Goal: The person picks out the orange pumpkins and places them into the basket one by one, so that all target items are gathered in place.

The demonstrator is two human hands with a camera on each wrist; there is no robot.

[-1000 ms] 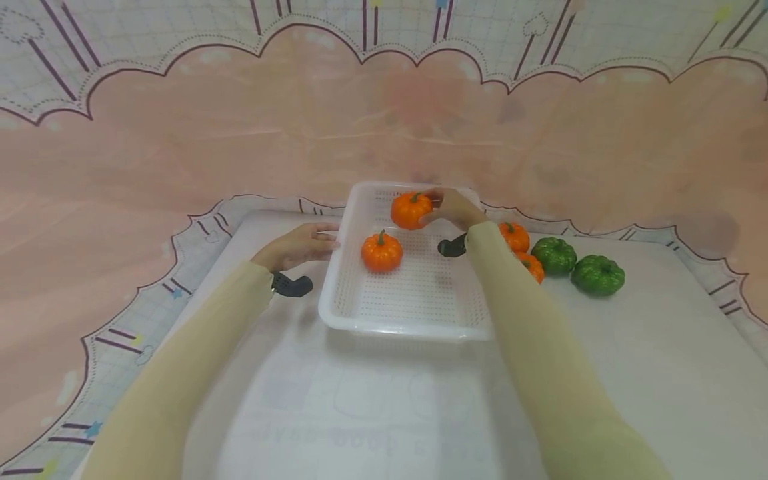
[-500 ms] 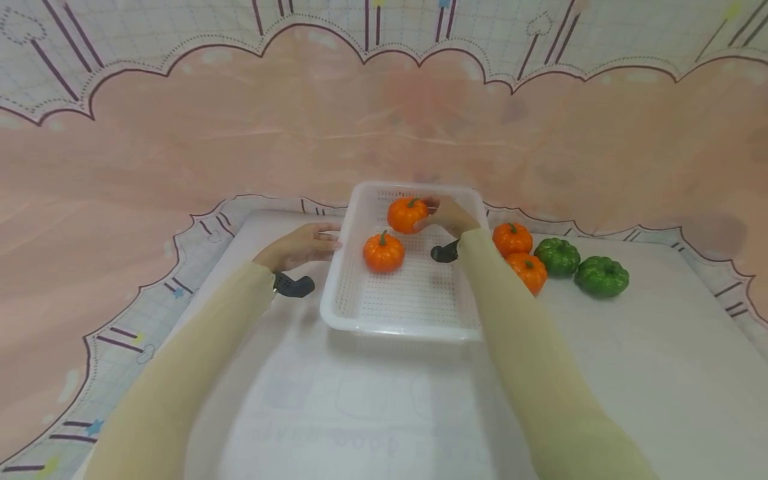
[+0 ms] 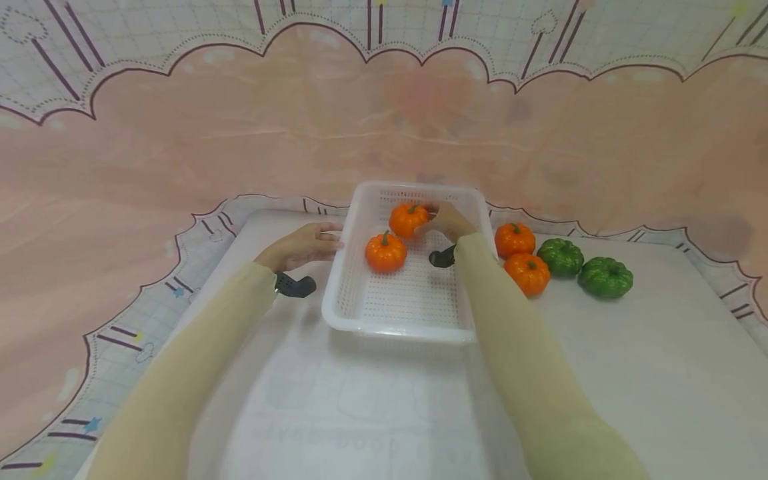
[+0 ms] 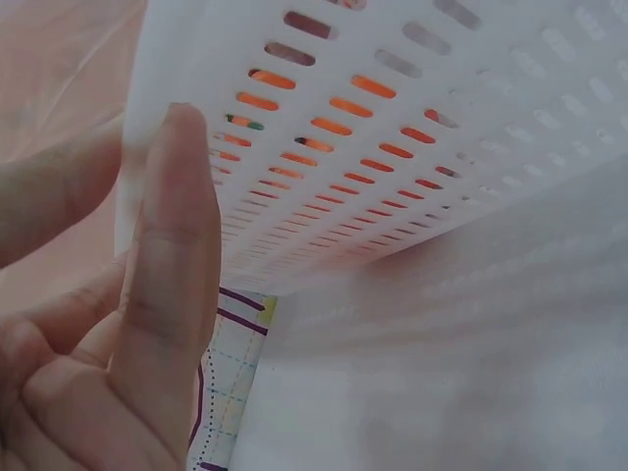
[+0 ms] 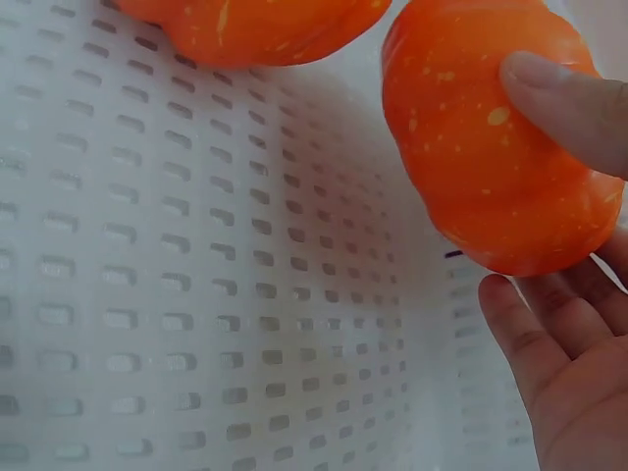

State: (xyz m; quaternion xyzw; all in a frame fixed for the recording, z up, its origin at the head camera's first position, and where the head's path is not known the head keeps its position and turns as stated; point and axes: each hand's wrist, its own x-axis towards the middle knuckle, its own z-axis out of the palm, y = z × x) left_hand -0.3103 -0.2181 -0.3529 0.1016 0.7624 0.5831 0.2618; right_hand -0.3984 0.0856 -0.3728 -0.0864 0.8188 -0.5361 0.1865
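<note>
My right hand is inside the white plastic basket, holding an orange mini pumpkin by its right side. In the right wrist view, the thumb lies on the skin of this pumpkin and the other fingers are at its lower edge. Just in front and to the left, a second orange pumpkin sits in the basket with its green stem up. My left hand is at the basket's left rim, fingers extended. The left wrist view shows those fingers against the slotted outer wall.
On the white table, right of the basket, are two more orange pumpkins, one farther back and one nearer. Beside them are two green pumpkins, on the left and right. A patterned cloth hangs behind.
My right hand has brought its pumpkin lower into the basket, close to the other one. The right arm has shifted left, uncovering the orange pumpkins on the table. My left hand stays at the rim.
</note>
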